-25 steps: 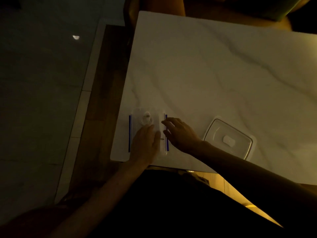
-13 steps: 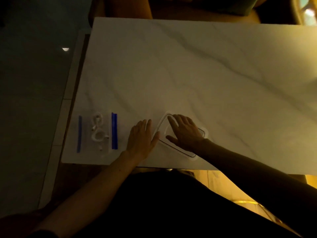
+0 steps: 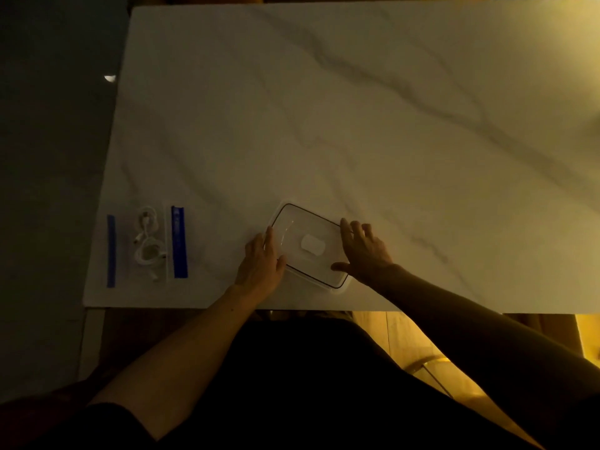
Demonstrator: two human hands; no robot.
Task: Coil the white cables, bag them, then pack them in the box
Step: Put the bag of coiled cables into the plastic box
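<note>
while both hands sit at the near edge of the marble table [image 3: 357, 108], the clear box [image 3: 310, 245] lies between them, a shallow rectangular container with a dark line around its rim and a pale oval patch at its centre, set at a slight angle to the table edge. the left hand [image 3: 261, 266] rests against the box's left side, fingers [image 3: 268, 237] extended along the rim and thumb lying by the near left corner; it is flat and open, touching the box rather than wrapped around it. the right hand [image 3: 365, 254] is at the box's right side, fingers spread and raised near the far right corner, thumb pointing inward across the near right edge of the box; it too is open, and whether the fingertips actually press on the rim cannot be told in the dim light. well to the left of the left hand, apart from it and from the box, two clear zip bags [image 3: 147, 246] lie flat on the table near its left end, their blue strips running away from the person. through the plastic the white cables [image 3: 147, 243] show as small coils with plugs sticking out. neither hand touches the bags. the scene is dark, with warm yellow light at the right.
</note>
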